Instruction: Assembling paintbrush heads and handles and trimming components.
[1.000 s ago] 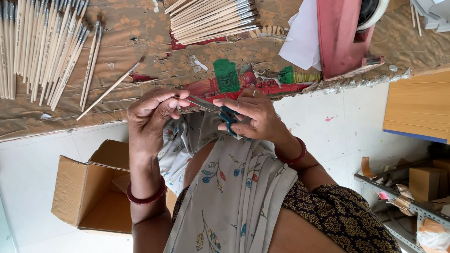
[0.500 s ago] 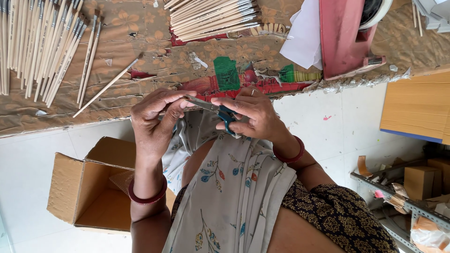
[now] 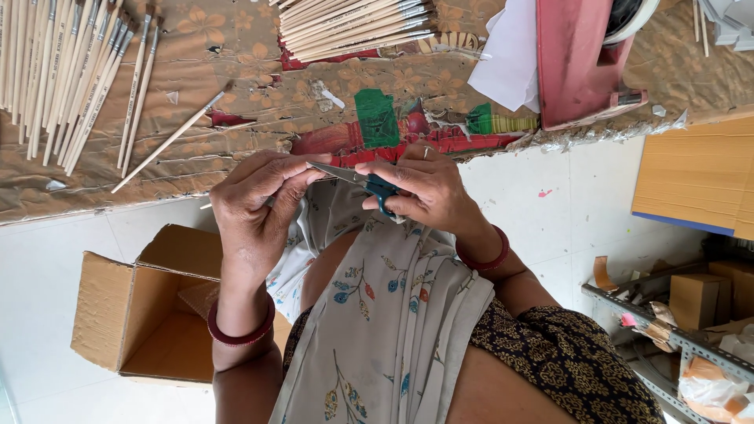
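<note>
A worktable [image 3: 236, 47] covered in brown patterned paper spans the far side, with rows of paintbrushes [image 3: 63, 71] at far left. Near left on the floor sits an open cardboard box [image 3: 118, 314]. Over the lap, the right hand [image 3: 428, 188] grips teal-handled scissors [image 3: 369, 182], blades pointing left. The left hand [image 3: 255, 208] is curled narrow at the blade tips; what it pinches is too small to tell.

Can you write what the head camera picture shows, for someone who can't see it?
A person's right hand holds small scissors against something pinched in the left hand, beside a table of paintbrushes. An open cardboard box sits below.
</note>
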